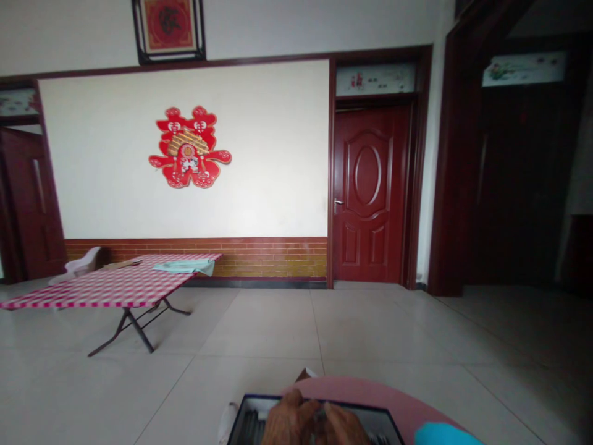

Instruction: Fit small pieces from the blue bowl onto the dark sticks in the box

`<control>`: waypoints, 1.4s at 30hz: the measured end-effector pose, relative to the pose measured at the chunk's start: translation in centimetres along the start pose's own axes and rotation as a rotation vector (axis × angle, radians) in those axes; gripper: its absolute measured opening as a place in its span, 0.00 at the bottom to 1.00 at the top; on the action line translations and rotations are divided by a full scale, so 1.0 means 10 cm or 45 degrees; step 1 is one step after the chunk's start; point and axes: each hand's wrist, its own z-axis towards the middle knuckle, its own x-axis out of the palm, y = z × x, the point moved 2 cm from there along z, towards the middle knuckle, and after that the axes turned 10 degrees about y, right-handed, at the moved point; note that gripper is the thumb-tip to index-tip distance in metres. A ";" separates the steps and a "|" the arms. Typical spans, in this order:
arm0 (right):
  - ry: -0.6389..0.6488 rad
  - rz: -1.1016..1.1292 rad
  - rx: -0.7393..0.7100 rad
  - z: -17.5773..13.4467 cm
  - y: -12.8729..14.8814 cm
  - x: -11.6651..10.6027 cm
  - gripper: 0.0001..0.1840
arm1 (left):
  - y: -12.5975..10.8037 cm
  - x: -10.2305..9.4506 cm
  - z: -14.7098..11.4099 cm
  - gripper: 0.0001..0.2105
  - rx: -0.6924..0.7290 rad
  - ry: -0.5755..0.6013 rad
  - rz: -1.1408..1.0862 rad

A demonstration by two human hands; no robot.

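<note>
At the bottom edge of the head view, my left hand and my right hand are close together over an open, dark-rimmed box. The fingers of both hands are bent and brought together. Whatever is between them is too small and blurred to name. Several dark, slim pieces lie in the left part of the box, beside my left hand. The wrists and the near side of the box are cut off by the frame.
The box rests on a round pink table. A bright blue thing lies to its right. Further left stands a folding table with a checked cover and a pale green cloth. A white chair is behind it. A red door is shut.
</note>
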 end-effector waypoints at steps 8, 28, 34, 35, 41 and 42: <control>-0.243 -0.258 -0.115 0.11 -0.22 0.07 0.26 | 0.09 0.05 -0.02 0.07 -0.080 0.002 0.154; -0.350 -0.037 -0.244 0.08 -0.26 0.03 0.20 | -0.11 -0.02 0.03 0.07 -0.058 0.018 0.325; -0.330 0.098 -0.234 0.08 -0.18 0.16 0.22 | -0.12 -0.08 0.02 0.09 -0.096 0.048 0.333; -0.335 0.123 -0.244 0.06 -0.15 0.17 0.22 | -0.11 -0.07 0.02 0.10 -0.095 0.044 0.342; -0.344 0.111 -0.289 0.03 -0.09 0.15 0.22 | -0.06 0.03 -0.01 0.10 -0.046 0.022 0.362; -0.349 0.089 -0.284 0.03 -0.11 0.14 0.21 | -0.05 0.04 -0.01 0.10 -0.042 0.019 0.371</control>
